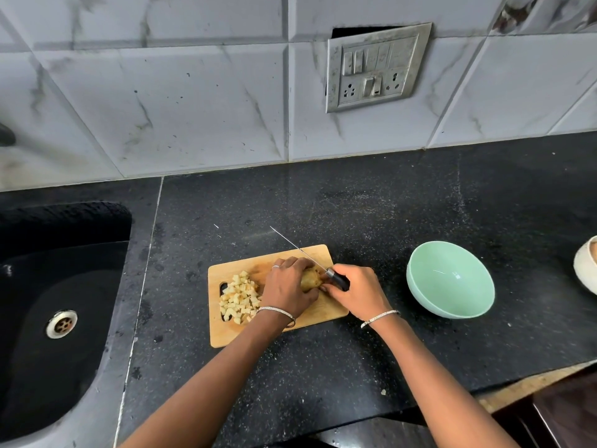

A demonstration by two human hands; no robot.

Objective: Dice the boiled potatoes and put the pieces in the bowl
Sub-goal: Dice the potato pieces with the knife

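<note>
A wooden cutting board (326, 310) lies on the black counter. A pile of diced potato pieces (239, 297) covers its left part. My left hand (287, 286) holds a whole boiled potato (310, 279) down on the board, fingers curled over it. My right hand (358, 292) grips the black handle of a knife (337, 279); the thin blade points up and left past the board's far edge. A mint-green bowl (450, 279) stands to the right of the board with nothing in it.
A black sink (61, 286) with a metal drain lies at the left. A white vessel (586, 266) shows at the right edge. The tiled wall with a switch plate (376, 67) stands behind. The counter's front edge runs at the lower right.
</note>
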